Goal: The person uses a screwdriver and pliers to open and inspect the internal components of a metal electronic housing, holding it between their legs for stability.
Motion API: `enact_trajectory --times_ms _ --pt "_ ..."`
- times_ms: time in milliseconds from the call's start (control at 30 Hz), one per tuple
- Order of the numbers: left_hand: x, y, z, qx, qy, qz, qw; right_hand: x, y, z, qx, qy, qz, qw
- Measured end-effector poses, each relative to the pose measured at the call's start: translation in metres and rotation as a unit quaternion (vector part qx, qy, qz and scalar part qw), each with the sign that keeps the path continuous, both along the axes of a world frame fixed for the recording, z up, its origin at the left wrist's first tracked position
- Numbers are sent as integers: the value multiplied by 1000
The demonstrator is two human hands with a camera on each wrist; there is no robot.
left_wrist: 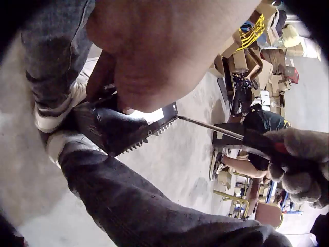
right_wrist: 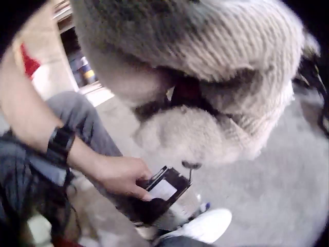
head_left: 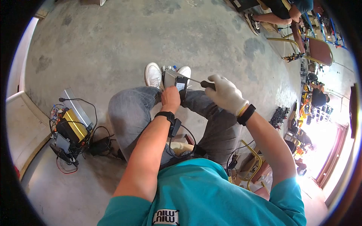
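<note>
My bare left hand (head_left: pixel 171 98) grips a box-shaped metal device (head_left: pixel 171 80) between my lower legs, above the shoes. The device has a silver body, a black end plate (left_wrist: pixel 110 126) with a pale label (right_wrist: pixel 163 190), and a finned edge in the left wrist view. In my right hand (head_left: pixel 226 94), which wears a pale knitted glove, is a screwdriver (head_left: pixel 207 85) with a black handle. Its metal shaft (left_wrist: pixel 211 128) points left, and the tip is right at a corner of the black end plate. Small connectors (head_left: pixel 169 68) stick out at the device's far end.
On the floor to the left lie a gold-coloured box (head_left: pixel 74 124), a long silver casing (head_left: pixel 78 105) and tangled cables. White shoes (head_left: pixel 153 75) stand just beyond the device. A chair (head_left: pixel 319 51) and other people are at the right, with yellow metal legs (head_left: pixel 258 162) closer by.
</note>
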State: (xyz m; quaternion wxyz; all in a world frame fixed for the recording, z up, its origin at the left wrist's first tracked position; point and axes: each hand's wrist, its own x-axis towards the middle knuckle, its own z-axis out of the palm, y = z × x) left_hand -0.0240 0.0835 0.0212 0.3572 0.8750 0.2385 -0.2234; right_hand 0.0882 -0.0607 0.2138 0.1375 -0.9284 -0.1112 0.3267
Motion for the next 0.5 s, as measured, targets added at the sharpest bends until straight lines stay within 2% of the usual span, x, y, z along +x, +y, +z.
enact_trajectory --times_ms 33,67,133,167,267,333,400,500 --pt "-1 0 -2 1 1 -2 1000 -11 5 -1 -83 -96 192 973" --pt "0 0 -4 -1 2 -3 1000 -15 9 -1 -83 -97 192 973" --pt "-1 0 -9 -3 5 -4 1000 -19 23 9 -175 -57 299 936" --pt "-2 0 -12 -6 1 -11 1000 -22 35 15 -222 -26 316 922" --pt "-2 1 -11 -2 -4 -18 1000 -19 39 12 -193 -26 366 910" --pt "-4 -2 -14 2 -3 -21 1000 -14 33 6 -186 -23 355 916" --pt "-5 -6 -18 2 -14 23 1000 -10 27 1 -179 -20 342 922" --pt "-4 -7 -19 4 -35 10 999 -6 23 -5 -77 -36 233 969"
